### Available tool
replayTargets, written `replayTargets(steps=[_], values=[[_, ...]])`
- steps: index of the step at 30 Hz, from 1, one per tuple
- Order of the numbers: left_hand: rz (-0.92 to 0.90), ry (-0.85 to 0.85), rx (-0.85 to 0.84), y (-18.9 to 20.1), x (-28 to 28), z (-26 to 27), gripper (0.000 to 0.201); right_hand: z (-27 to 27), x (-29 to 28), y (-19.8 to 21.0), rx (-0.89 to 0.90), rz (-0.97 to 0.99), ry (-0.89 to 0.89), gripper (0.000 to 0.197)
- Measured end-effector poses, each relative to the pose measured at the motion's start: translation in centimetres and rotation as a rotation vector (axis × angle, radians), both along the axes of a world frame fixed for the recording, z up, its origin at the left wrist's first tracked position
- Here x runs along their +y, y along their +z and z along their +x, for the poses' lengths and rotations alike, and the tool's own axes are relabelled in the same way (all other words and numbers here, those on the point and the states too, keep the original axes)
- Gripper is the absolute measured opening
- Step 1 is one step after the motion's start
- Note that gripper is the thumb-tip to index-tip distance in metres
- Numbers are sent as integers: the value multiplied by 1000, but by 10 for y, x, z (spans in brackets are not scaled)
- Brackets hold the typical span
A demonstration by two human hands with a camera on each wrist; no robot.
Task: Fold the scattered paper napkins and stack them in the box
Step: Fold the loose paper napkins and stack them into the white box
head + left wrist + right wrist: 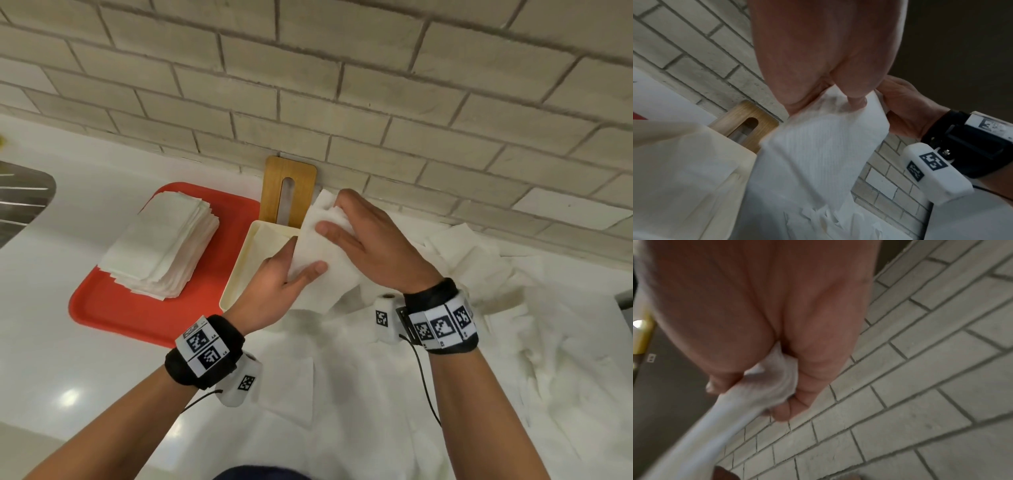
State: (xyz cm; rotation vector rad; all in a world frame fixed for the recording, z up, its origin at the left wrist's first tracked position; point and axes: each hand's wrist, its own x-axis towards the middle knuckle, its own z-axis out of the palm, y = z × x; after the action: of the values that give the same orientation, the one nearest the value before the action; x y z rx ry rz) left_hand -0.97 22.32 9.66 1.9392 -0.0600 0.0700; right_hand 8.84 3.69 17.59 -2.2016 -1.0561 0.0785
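Both hands hold one paper napkin [322, 260] in the air: the left hand [274, 291] pinches its near lower edge with the thumb laid over the top face and the fingers beneath, while the right hand [373, 246] grips the far upper end, fingers curled round the paper, as the right wrist view confirms with a bunched fold caught between thumb and fingers. The napkin looks folded over lengthwise already, though whether the fold is finished cannot be told. Directly below and slightly left of the grip sits the cream box [239, 270], open, and its visible floor shows pale and flat; whether a napkin or two already lies inside is hard to tell. Its wooden lid [287, 192] with a slot leans against the brick wall [342, 85] just beyond the grip. Further left of the hands, a red tray [113, 308] carries a tall stack of folded napkins [161, 246], apart from the box. To the right of and beneath the hands, loose napkins [479, 342] cover much of the white counter [68, 377], crumpled and overlapping. By my reading the task is early to midway: this napkin seems about ready to go down into the box, and a large scattered heap is left to fold and stack.
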Motion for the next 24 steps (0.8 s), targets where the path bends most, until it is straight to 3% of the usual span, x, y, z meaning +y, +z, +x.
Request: replayTargets(steps=[4, 7, 12, 14, 16, 19, 21, 24], values=[[24, 137, 2, -8, 19, -8, 29, 15, 22, -13, 60, 97, -102, 26], [95, 284, 78, -21, 38, -11, 22, 40, 45, -36, 135, -47, -92, 30], [372, 364, 182, -58, 62, -9, 31, 71, 103, -83, 201, -220, -78, 22], [499, 333, 184, -69, 66, -8, 40, 74, 126, -103, 140, -311, -42, 18], [640, 289, 234, -77, 68, -4, 35, 71, 143, -118, 33, -423, -13, 16], [812, 180, 365, -76, 67, 4, 26, 61, 155, -127, -138, -560, 28, 33], [869, 103, 425, -72, 69, 5, 30, 55, 155, -128, -291, -549, -19, 48], [990, 123, 358, -62, 72, 2, 33, 49, 159, -124, -436, -437, -79, 37]])
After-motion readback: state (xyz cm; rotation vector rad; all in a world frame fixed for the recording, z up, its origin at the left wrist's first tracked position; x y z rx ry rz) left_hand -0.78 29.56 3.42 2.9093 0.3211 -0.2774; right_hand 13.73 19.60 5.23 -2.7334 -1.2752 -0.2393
